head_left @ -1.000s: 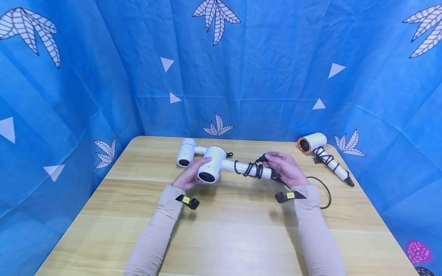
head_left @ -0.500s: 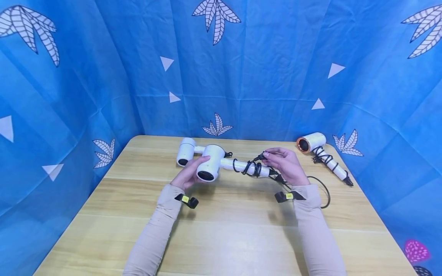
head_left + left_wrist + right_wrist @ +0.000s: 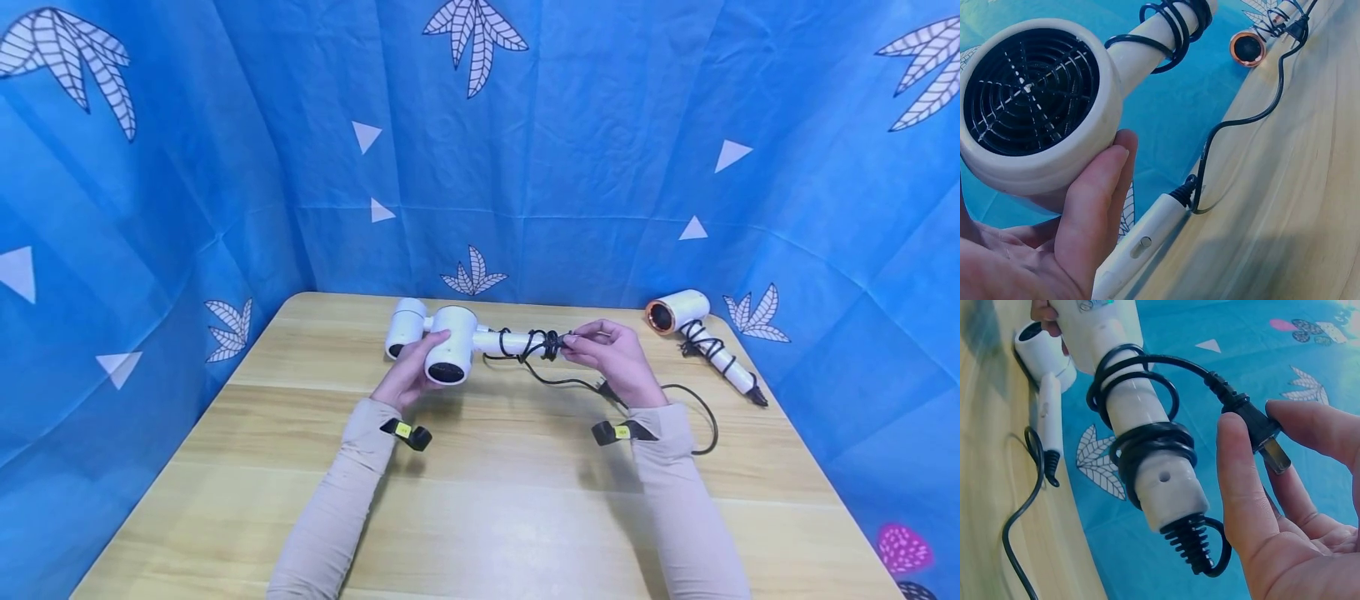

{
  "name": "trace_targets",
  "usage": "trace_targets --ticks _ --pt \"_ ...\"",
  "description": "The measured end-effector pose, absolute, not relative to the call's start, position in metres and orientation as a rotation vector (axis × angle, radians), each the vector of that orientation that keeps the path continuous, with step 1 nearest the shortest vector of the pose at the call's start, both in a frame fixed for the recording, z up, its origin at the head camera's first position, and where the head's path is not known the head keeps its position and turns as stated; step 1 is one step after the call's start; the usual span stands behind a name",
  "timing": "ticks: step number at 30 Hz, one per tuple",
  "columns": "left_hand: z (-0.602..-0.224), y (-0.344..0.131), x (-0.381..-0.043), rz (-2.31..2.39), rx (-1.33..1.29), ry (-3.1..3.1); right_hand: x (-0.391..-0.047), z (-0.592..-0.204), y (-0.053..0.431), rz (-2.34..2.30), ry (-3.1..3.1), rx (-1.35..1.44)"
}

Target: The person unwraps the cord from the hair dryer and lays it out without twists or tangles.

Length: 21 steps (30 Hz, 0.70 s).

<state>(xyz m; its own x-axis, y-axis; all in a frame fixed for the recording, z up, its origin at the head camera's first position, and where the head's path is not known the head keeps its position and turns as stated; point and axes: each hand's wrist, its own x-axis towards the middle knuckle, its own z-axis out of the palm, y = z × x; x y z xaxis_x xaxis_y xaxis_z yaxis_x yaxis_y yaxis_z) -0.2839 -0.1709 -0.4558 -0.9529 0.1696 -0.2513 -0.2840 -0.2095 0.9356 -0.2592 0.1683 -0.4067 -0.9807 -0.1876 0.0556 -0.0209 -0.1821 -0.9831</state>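
My left hand (image 3: 405, 375) grips the round head of a white hair dryer (image 3: 455, 329) above the table, with the dark grille facing me. Its handle points right, wound with its black cord (image 3: 1154, 450). In the right wrist view, my right hand (image 3: 1285, 519) pinches the black plug (image 3: 1250, 422) of that cord between thumb and fingers, just off the handle's end. The plug's metal prongs (image 3: 1275, 456) show. Behind the held dryer lies a second white hair dryer (image 3: 406, 327), partly hidden, its cord (image 3: 555, 382) loose on the table.
A third white hair dryer (image 3: 690, 308) with a copper-coloured rim lies at the table's back right corner, cord wrapped round its handle. The loose cord loops out (image 3: 712, 425) right of my right wrist. Blue printed cloth (image 3: 480, 167) hangs behind the wooden table (image 3: 480, 517) and along its sides.
The held dryer's handle has swung up and its end has come left in the head view. My right hand has shifted slightly left with the plug, and more of the loose cord shows.
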Motion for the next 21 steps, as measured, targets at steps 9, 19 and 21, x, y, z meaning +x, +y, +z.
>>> trace_targets --ticks 9,19,21 --pt "-0.454 -0.174 -0.286 2.276 -0.173 1.753 -0.26 -0.411 0.162 -2.294 1.887 -0.256" --pt "-0.452 -0.179 -0.286 2.297 -0.164 1.725 -0.263 -0.418 0.158 -2.245 1.775 -0.249" --pt "-0.451 -0.18 -0.286 2.304 -0.174 1.726 -0.263 -0.419 0.157 -2.227 1.774 -0.241"
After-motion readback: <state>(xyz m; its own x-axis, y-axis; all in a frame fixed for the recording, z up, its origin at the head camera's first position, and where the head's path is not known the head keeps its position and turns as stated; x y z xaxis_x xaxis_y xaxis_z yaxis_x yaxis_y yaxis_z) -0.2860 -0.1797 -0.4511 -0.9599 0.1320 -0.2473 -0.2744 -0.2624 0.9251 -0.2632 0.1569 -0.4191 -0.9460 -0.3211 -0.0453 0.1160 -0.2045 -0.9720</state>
